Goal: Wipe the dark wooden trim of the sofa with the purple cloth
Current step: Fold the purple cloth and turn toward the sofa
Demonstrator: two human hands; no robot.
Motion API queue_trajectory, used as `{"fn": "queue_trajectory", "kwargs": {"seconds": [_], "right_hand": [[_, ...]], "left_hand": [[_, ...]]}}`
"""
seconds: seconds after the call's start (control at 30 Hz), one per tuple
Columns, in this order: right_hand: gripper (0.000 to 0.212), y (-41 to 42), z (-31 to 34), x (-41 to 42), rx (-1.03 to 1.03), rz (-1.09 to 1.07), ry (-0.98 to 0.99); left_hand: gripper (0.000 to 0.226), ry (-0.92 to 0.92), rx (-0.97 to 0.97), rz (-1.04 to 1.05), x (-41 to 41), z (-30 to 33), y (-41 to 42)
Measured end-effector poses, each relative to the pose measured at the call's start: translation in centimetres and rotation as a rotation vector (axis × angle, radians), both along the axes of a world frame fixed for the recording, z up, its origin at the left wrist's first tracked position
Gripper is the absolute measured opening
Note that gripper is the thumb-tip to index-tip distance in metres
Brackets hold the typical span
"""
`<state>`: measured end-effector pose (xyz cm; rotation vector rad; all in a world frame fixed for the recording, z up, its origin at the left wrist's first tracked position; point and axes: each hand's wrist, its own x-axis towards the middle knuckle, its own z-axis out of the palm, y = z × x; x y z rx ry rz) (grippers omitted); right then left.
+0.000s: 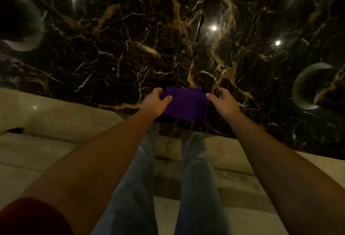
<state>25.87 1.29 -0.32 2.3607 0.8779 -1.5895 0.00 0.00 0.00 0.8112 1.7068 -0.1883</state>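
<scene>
Purple and folded into a thick rectangle, the cloth (184, 104) sits between my two hands, out in front of my knees, over the near edge of a dark, veined marble surface (130, 48). I cannot tell for sure whether that glossy slab is a table or part of the floor; it runs from nine o'clock round to three and fills the whole far half of what I see.

My left hand (155, 101) has its grip on the cloth's left end, thumb on top and fingers curled over the far edge. My right hand (223, 101) is at the cloth's right end with the thumb tip touching its corner and the fingers spread loose; it looks more like steadying than a firm grip, so I would call that hand released.

As for the job itself, I judge it not begun. No dark wooden trim shows anywhere in my view. Pale cushions (46, 122) lie at seven and five o'clock either side of my jeans (141, 188), which suggests I am seated on the sofa, but its woodwork is out of sight. What looks left: finish readying the cloth, turn to wherever the trim runs, and wipe along it. Nothing here shows any wiped stretch.
</scene>
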Motion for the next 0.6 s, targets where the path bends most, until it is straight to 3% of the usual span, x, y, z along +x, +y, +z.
{"fn": "queue_trajectory", "kwargs": {"seconds": [0.27,0.37,0.5,0.6], "right_hand": [[0.081,-3.5,-2.6,-2.4,-0.060,-0.218,0.203],[0.083,-3.8,-3.1,-4.5,-0.115,-0.413,0.278],[0.071,-3.7,-3.3,-5.9,-0.103,-0.430,0.311],[0.046,-3.0,-2.6,-5.5,-0.093,-0.376,0.320]], "left_hand": [[0.072,0.015,0.000,0.030,1.4,-2.3,-0.3],[0.075,-0.034,-0.024,0.026,1.3,-3.3,-0.7],[0.056,-0.112,-0.099,0.179,1.8,-3.8,-1.9],[0.031,-0.162,-0.121,0.242,2.3,-3.0,-2.5]]}}
